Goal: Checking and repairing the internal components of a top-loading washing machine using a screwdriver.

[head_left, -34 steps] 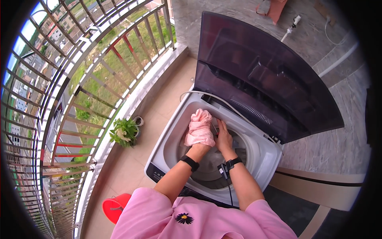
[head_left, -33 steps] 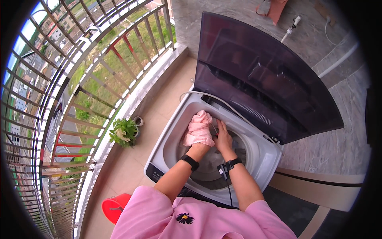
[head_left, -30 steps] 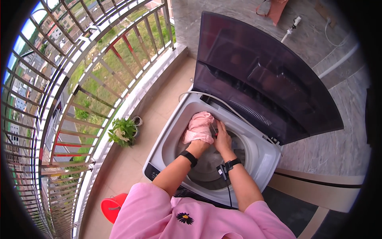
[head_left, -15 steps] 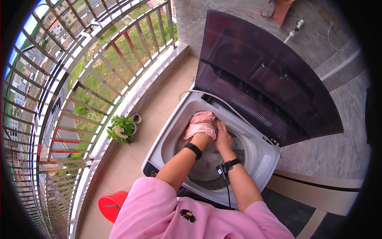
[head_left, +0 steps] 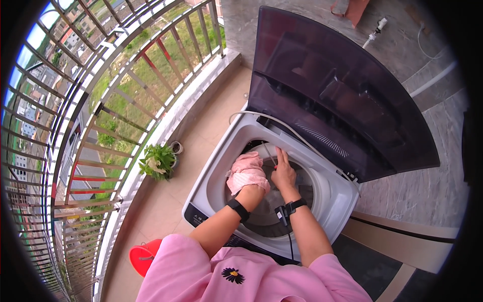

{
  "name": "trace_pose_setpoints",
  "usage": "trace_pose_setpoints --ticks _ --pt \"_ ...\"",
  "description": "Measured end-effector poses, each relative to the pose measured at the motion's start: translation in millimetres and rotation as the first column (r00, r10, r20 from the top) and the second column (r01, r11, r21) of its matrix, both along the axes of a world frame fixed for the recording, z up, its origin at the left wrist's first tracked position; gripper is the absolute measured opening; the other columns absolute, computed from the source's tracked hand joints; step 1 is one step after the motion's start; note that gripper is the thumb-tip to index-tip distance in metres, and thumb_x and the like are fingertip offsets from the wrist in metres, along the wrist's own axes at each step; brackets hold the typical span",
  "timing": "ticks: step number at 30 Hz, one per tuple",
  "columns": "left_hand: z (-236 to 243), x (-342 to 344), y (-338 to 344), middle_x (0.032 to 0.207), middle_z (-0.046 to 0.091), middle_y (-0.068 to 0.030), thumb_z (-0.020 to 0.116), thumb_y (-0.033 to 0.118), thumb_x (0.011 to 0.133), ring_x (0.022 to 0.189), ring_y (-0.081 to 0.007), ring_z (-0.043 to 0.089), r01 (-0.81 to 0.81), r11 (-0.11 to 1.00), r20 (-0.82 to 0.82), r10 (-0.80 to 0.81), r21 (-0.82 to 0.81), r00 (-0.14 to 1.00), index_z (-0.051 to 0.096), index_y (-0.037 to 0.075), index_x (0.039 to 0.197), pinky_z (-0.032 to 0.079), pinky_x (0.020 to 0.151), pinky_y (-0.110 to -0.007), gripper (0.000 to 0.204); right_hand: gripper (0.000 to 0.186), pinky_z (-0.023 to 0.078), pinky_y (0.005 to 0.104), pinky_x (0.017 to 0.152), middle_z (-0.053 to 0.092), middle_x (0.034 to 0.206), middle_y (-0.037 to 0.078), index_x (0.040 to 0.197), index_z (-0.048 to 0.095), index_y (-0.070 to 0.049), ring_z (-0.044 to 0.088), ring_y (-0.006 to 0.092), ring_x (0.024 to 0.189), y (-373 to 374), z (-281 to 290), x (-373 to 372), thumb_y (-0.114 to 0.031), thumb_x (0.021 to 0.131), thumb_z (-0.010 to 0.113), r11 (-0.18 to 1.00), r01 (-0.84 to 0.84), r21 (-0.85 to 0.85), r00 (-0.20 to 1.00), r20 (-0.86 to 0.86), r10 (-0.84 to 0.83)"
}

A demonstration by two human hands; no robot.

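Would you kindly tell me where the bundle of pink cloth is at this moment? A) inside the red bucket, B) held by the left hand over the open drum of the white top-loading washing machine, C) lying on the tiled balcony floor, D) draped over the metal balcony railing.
B: the bundle of pink cloth sits in the left hand above the drum of the white top-loading washing machine, whose dark lid stands raised.
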State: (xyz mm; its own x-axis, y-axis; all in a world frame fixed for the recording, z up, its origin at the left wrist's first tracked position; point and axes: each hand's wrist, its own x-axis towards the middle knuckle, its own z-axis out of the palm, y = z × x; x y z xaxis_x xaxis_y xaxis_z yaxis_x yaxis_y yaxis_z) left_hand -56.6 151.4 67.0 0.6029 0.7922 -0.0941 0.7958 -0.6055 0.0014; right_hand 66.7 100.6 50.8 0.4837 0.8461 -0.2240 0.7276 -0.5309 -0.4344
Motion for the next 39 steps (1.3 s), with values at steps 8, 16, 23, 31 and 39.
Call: trace_pose_setpoints --ticks 8,16,23,31,39 --pt "5.1 39.9 52.9 0.111 0.064 -0.0089 0.064 0.035 0.075 0.109 -0.0231 0.058 -0.051 0.938 0.035 0.066 -0.342 0.997 0.068 0.011 0.1 0.046 0.093 -0.033 0.035 0.084 0.053 0.0472 0.082 0.035 0.154 0.005 0.149 0.031 -0.023 0.062 0.0393 0.106 -4.9 -5.7 4.2 -0.005 0.076 0.068 0.994 -0.02 0.104 0.999 -0.034 0.024" --pt "14.8 44.2 67.6 0.117 0.068 -0.0117 0.069 0.029 0.074 0.108 -0.0248 0.064 0.03 0.891 0.001 -0.033 -0.454 0.999 0.072 0.01 0.103 0.049 0.091 -0.032 0.034 0.076 0.053 0.047 0.086 0.036 0.153 0.007 0.144 0.037 -0.013 0.063 0.0395 0.104 1.1 15.8 0.8 -0.003 0.075 0.067 0.994 -0.086 -0.073 0.996 0.016 0.088" --pt "18.9 57.5 62.0 0.126 0.063 -0.0144 0.067 0.014 0.077 0.116 -0.0247 0.061 -0.233 0.705 0.002 0.316 -0.67 0.949 0.068 0.006 0.112 0.049 0.096 -0.033 0.035 0.049 0.05 0.0432 0.09 0.067 0.105 0.025 0.121 0.054 0.001 0.064 0.0392 0.102 -23.8 82.3 0.5 -0.006 0.074 0.068 0.98 0.037 -0.196 0.989 -0.135 -0.064" --pt "-221.5 -10.4 100.3 0.112 0.061 -0.0117 0.062 0.021 0.078 0.107 -0.0235 0.057 -0.057 0.99 0.448 0.11 -0.129 0.887 0.065 0.01 0.107 0.043 0.097 -0.032 0.031 0.044 0.052 0.0436 0.083 0.069 0.1 0.021 0.12 0.061 -0.007 0.065 0.0374 0.096 -50.9 146.6 -28.5 -0.013 0.078 0.072 0.971 -0.236 -0.033 0.951 -0.216 0.223" --pt "-64.7 38.5 53.3 0.11 0.063 -0.0169 0.052 0.026 0.087 0.107 -0.0308 0.057 0.319 0.931 0.574 -0.164 -0.179 0.803 0.068 0.012 0.102 0.04 0.101 -0.036 0.026 0.043 0.052 0.044 0.081 0.069 0.101 0.017 0.12 0.065 -0.012 0.066 0.0369 0.093 -22.5 82.1 -0.7 -0.013 0.078 0.073 0.974 -0.096 0.203 0.991 0.11 0.074"
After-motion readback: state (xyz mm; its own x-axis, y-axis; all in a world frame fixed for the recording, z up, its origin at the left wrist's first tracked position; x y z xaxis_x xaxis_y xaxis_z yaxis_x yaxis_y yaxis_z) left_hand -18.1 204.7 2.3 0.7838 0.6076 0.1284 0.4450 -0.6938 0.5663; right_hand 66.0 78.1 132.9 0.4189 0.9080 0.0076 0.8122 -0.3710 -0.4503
